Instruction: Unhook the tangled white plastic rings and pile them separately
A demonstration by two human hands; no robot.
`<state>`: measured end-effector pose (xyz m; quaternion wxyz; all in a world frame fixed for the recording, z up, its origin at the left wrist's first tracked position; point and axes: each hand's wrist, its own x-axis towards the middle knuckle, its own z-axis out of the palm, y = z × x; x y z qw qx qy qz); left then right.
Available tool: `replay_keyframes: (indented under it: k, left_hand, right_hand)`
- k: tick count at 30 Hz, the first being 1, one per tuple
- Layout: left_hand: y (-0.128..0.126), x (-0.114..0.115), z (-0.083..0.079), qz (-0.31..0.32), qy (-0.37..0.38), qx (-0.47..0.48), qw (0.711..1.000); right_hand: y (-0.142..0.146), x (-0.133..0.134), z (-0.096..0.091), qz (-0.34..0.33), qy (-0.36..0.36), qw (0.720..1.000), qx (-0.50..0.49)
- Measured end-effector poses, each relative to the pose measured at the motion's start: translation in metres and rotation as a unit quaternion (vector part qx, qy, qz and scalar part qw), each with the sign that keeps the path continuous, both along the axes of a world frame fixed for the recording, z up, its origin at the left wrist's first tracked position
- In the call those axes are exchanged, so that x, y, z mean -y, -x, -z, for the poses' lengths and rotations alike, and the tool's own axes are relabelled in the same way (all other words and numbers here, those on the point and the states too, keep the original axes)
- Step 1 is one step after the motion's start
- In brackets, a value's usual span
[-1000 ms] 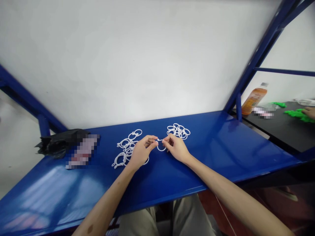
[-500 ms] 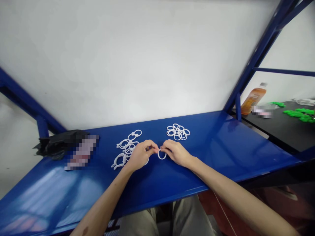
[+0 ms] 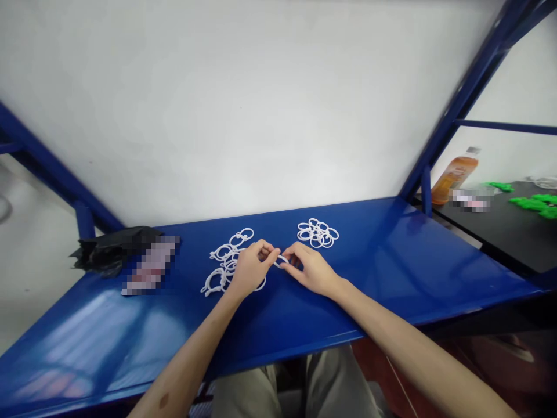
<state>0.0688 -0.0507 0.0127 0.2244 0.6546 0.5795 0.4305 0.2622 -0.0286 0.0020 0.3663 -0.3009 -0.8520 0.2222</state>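
Between my two hands, above the blue table (image 3: 300, 325), is a thin white ring (image 3: 281, 262), tilted nearly edge-on. My left hand (image 3: 256, 264) pinches its left side between thumb and fingertips. At its right side, the thumb and curled fingers of my right hand (image 3: 307, 266) grip it too. A loose pile of white rings with small eyelets (image 3: 214, 281) lies beside and partly behind my left hand, which hides some of them. Beyond my right hand sits a second cluster of white rings (image 3: 317, 233).
On the left lie a black plastic bag (image 3: 113, 247) and a blurred-out packet (image 3: 152, 264). A white panel (image 3: 261, 116) rises behind the table between blue frame bars (image 3: 461, 104). At right, a dark table (image 3: 509, 226) bears an orange drink bottle (image 3: 456, 176) and green pieces (image 3: 537, 204).
The held ring has turned from hanging downward between my fingertips to lying flatter, nearly edge-on. My fingers have shifted around it. The whole view has moved slightly.
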Motion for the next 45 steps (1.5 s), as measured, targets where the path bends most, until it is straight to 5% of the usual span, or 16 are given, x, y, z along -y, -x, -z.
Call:
replay_keyframes:
  k: [6,12,20,28,31,36,40,45]
  left_hand:
    - [0.001,0.002,-0.001,0.024,-0.011,-0.081,0.996]
    - [0.028,0.006,-0.01,0.035,-0.056,-0.304,0.95]
    - [0.039,0.012,-0.011,0.095,-0.006,-0.34,0.936]
    - [0.028,0.008,-0.012,0.078,-0.055,-0.28,0.955]
    - [0.023,0.005,-0.01,0.037,-0.063,-0.25,0.965]
    - [0.015,0.003,-0.006,-0.023,-0.074,-0.212,0.974]
    - [0.011,0.004,-0.006,0.012,-0.055,-0.155,0.986]
    - [0.006,0.006,-0.006,0.085,-0.016,-0.068,0.994]
  right_hand:
    - [0.001,-0.007,0.003,0.036,0.011,0.998,-0.04]
    - [-0.02,-0.052,-0.013,0.29,0.001,0.957,0.023]
    - [-0.029,-0.097,-0.009,0.4,-0.012,0.911,0.099]
    - [-0.036,-0.075,-0.004,0.361,-0.097,0.924,0.08]
    - [-0.023,-0.05,-0.01,0.238,-0.109,0.964,0.05]
    - [0.007,-0.015,-0.008,0.015,0.031,0.999,0.035]
    - [0.015,-0.013,0.002,0.006,0.097,0.995,-0.022]
    - [0.009,-0.021,0.004,0.024,0.04,0.998,-0.044]
